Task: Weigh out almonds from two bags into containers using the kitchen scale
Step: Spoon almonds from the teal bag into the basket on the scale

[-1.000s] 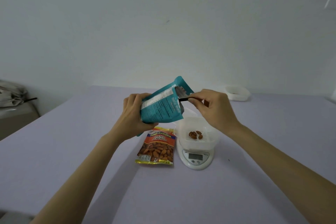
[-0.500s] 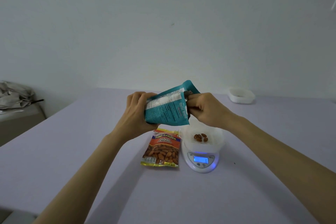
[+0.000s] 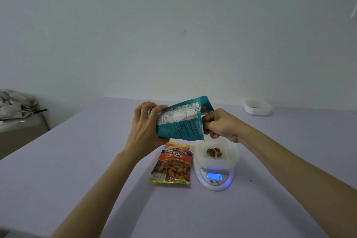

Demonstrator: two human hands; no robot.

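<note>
On the left I have the left hand gripping the lower end of the teal pouch, with the fingers curled round its glossy, creased foil. The long axis of the pouch is tilted, and its open mouth is raised toward the right. Below it, the shiny red-and-yellow salted almonds packet lies flat on the lilac tabletop.

The right hand is at the mouth of the pouch and pinches what looks like an almond. The translucent plastic container stands directly under this hand, on the round white kitchen scale, and it holds a few brown almonds. The right hand is therefore the nearer one, and I judge the drop is straight down. A second white container stands far back on the right.
</note>
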